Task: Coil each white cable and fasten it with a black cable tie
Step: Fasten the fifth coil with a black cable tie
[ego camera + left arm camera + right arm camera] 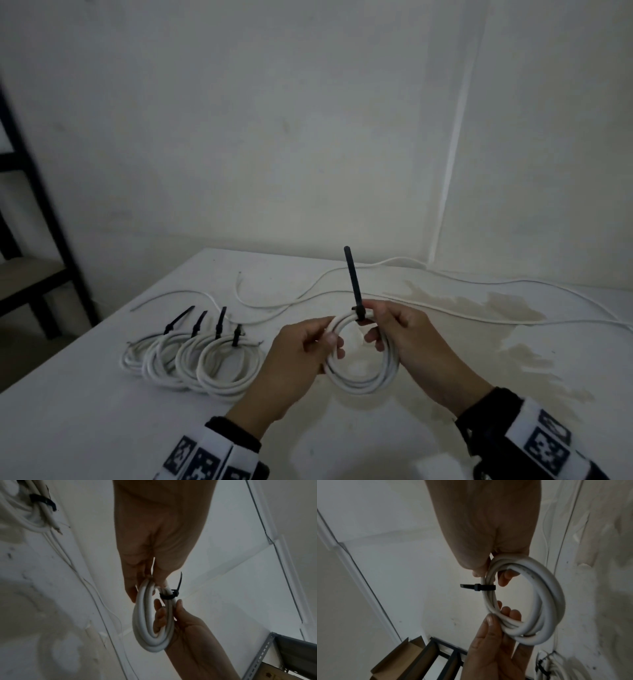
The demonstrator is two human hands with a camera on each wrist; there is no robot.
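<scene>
on the white table (102,428) lie four tied coils (191,359) and loose cables (479,301). above it, we see the left hand (294,370) and right hand (411,346) both gripping a white coil (363,380), its black cable tie (352,281) pointing up.

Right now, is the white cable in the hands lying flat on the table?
No, both the left hand and the right hand hold the coiled cable up above the table.
</scene>
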